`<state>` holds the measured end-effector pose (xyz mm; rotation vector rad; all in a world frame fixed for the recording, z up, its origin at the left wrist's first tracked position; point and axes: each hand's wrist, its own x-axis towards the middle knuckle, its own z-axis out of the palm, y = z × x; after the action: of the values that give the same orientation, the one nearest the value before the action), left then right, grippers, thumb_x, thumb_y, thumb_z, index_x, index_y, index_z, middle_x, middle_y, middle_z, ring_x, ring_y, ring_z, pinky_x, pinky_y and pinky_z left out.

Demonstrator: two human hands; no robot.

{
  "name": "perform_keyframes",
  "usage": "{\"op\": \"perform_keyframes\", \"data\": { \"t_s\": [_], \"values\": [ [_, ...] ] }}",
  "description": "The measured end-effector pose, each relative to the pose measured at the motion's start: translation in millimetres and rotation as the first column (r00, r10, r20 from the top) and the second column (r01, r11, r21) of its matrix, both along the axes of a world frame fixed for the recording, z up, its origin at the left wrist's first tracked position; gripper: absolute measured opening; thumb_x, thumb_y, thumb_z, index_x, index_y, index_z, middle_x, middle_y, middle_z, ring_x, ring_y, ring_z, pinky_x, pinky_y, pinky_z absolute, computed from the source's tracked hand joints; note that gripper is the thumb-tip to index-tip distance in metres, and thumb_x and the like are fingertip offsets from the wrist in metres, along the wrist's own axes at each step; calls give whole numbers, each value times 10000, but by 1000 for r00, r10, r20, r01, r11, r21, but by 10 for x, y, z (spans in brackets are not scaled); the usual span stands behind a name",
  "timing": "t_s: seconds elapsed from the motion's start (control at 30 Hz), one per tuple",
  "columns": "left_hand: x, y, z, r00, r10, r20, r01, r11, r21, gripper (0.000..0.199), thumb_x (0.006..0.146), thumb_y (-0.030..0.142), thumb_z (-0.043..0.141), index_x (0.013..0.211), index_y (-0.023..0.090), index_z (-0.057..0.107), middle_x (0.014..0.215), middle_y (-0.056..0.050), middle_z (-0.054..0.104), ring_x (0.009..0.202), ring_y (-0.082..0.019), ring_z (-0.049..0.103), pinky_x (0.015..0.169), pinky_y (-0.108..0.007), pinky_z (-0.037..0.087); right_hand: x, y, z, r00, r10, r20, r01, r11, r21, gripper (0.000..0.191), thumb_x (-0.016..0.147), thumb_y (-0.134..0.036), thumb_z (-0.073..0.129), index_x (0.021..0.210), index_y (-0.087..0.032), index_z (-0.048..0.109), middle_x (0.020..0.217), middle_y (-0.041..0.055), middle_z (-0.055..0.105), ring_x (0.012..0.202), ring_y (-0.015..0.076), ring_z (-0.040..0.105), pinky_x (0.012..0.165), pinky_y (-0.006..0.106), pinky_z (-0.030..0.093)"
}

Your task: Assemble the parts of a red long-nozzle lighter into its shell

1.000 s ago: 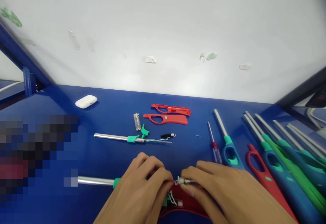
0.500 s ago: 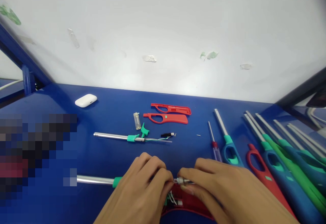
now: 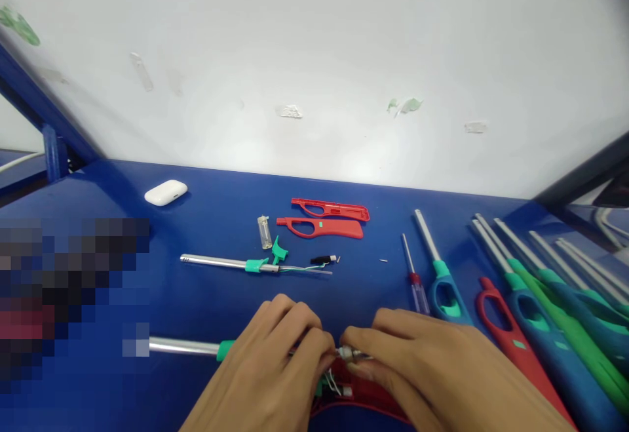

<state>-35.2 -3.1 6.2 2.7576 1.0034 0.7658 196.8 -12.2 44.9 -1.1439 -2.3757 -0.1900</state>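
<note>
Both hands meet over an opened red utility-lighter shell (image 3: pixel 363 392), which lies low in front of me with white wires inside. My left hand (image 3: pixel 275 360) is closed, thumb and forefinger pinching the end of a thin tube at the nozzle; most of the tube is hidden. My right hand (image 3: pixel 417 360) grips a small lighter fuel tank by its grey nozzle end (image 3: pixel 346 353), the rest covered by my fingers. The nozzle touches or nearly touches the left fingertips. A metal barrel (image 3: pixel 184 346) with a green collar (image 3: pixel 226 351) extends left from under my left hand.
Beyond my hands lie red shell halves (image 3: pixel 339 227), a clear fuel tank (image 3: pixel 264 232), a green trigger (image 3: pixel 279 250), a loose barrel (image 3: pixel 213 261) and a black igniter (image 3: pixel 322 259). A screwdriver (image 3: pixel 416 284) and several lighters (image 3: pixel 449 297) lie right; a white case (image 3: pixel 166 193) sits back left.
My right fingers have shifted slightly, and the nozzle has tilted a little between them. My left hand stays almost still, and the parts on the table have not moved.
</note>
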Motion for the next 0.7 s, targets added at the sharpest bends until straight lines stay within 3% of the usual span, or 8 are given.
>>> {"op": "perform_keyframes", "data": {
  "t_s": [0.17,0.3,0.37,0.5,0.6,0.7],
  "values": [
    [6,-13,-18,1000,14,-6,-14,1000,4,334,1095,104,388,1031,215,696,1017,-10,734,906,-225,617,929,-422,528,1,-10,-38,1000,5,25,-4,998,-68,365,676,17,475,737,-294,656,621,-68,713,433,162,647,356,275,420],
    [21,27,60,1000,13,2,-13,1000,-16,319,1056,63,425,1024,226,698,1007,5,745,894,-204,643,853,-367,568,26,-16,40,995,2,104,24,970,-242,358,897,-30,473,905,-270,739,893,-21,785,517,110,700,470,185,519],
    [2,51,106,998,41,40,-42,999,11,337,1037,47,439,1115,243,702,1040,12,754,904,-188,662,826,-328,582,32,-16,72,992,-2,129,40,957,-287,369,951,-57,475,1020,-277,763,967,-7,788,528,107,705,473,183,525],
    [-78,56,138,988,85,126,-101,987,124,400,1034,52,441,1312,251,648,1110,10,756,988,-169,682,890,-295,566,18,-12,60,997,-37,68,50,979,-199,388,1095,-168,391,1094,-281,762,879,-11,790,572,164,733,387,249,501],
    [-106,3,88,976,60,209,-104,973,207,293,1071,99,466,1239,251,651,1087,15,735,983,-155,669,876,-275,539,33,-30,36,997,-67,27,71,981,-180,492,1176,-349,298,993,-288,751,874,-22,802,670,173,767,512,266,594],
    [-82,-73,0,967,69,245,-122,971,208,205,1115,178,490,1190,261,662,1089,13,714,974,-148,649,884,-261,534,88,-87,-2,998,-38,45,47,971,-236,509,1175,-433,304,956,-298,743,844,-49,792,732,163,772,674,258,641]
  ]
}}
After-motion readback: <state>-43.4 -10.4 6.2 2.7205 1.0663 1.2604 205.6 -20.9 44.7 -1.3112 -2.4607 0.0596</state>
